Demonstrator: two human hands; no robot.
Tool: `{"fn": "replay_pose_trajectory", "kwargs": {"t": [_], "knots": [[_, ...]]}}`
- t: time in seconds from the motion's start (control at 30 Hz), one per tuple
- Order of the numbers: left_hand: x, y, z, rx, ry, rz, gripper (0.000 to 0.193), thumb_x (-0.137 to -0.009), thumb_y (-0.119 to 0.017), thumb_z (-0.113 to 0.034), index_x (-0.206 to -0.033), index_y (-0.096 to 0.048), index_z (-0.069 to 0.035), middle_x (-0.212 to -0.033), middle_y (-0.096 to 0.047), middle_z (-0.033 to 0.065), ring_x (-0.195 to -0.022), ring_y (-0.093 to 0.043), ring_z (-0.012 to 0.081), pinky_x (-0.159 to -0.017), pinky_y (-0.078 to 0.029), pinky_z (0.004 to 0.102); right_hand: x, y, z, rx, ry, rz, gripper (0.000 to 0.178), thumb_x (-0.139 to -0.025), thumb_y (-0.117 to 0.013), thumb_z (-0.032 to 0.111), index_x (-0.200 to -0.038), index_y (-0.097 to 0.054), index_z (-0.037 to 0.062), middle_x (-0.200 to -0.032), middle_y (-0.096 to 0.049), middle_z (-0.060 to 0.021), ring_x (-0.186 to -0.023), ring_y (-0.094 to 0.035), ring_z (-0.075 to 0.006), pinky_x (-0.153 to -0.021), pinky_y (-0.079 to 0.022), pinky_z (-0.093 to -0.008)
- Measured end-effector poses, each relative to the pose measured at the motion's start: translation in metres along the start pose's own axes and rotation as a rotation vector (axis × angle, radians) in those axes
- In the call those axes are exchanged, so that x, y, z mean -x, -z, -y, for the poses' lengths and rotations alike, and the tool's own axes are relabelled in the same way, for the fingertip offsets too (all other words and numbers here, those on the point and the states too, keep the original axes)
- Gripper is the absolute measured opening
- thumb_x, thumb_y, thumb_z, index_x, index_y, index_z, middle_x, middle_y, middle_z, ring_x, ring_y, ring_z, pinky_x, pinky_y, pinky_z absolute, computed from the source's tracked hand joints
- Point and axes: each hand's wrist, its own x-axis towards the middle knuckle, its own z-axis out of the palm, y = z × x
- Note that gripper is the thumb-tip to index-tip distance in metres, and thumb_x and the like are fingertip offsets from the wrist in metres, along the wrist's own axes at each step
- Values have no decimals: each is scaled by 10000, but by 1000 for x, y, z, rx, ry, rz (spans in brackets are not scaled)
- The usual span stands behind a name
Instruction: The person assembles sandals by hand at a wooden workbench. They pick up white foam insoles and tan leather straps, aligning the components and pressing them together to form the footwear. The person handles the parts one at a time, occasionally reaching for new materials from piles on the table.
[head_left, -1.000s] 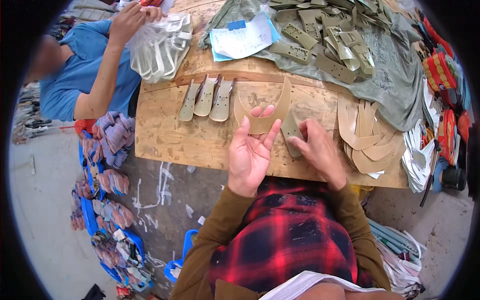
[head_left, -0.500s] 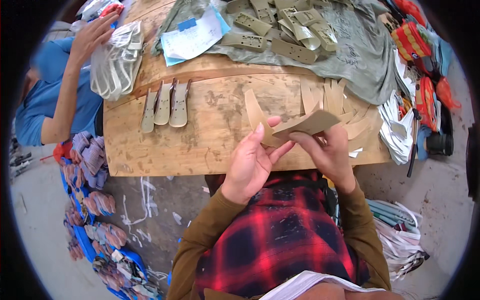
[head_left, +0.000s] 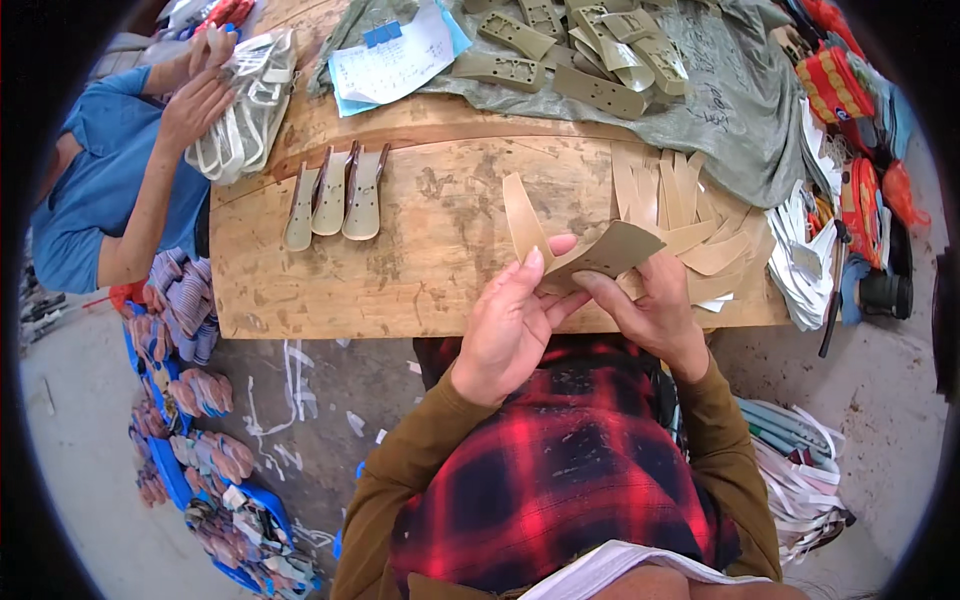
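Over the table's near edge, my left hand [head_left: 505, 325] pinches the lower end of a tan strip [head_left: 523, 215] between thumb and fingers. The strip's free end points up and away. My right hand [head_left: 655, 310] is closed on an olive, slightly curved sole-shaped piece [head_left: 620, 247], with the thumb on its face near small holes. The strip's lower end meets the piece's left end between my hands; fingers hide part of the contact. More tan strips [head_left: 680, 195] lie fanned to the right. Three similar pieces [head_left: 328, 205] with dark brown edging stand side by side at left.
A pile of olive pieces [head_left: 600, 90] lies on a grey-green sheet [head_left: 740, 140] at the back, beside papers [head_left: 395, 70]. White scraps [head_left: 805, 260] hang at the table's right. Another person in blue [head_left: 135, 150] handles a bag of white straps [head_left: 245, 110]. Bundles [head_left: 215, 455] stand lower left.
My hands have shifted slightly, and the olive piece is tilted so that more of its holed face shows. The other person's hands have come together over the bag. The view has shifted a little.
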Motion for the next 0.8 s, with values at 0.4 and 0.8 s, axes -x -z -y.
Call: {"fn": "replay_pose_trajectory", "kwargs": {"t": [0.4,0.8], "knots": [[-4,-6,-14,-294,-120,-18,388,-1029,-469,-269,-1285,-536,14,-1168,-644,116,-1056,-616,181,-937,-485,350,10,-14,-13,9,235,-137,275,-762,-713,-7,-1014,-603,-1,-912,-639,-145,-752,-645,-312,-615,-527,-364],[23,-31,-38,-1599,-802,-164,68,-901,-637,-36,-936,-647,21,-730,-640,148,-598,-633,267,-542,-480,348,15,-11,2,319,308,-75,237,-734,-636,32,-962,-577,9,-867,-571,-104,-674,-594,-232,-574,-485,-331]]}}
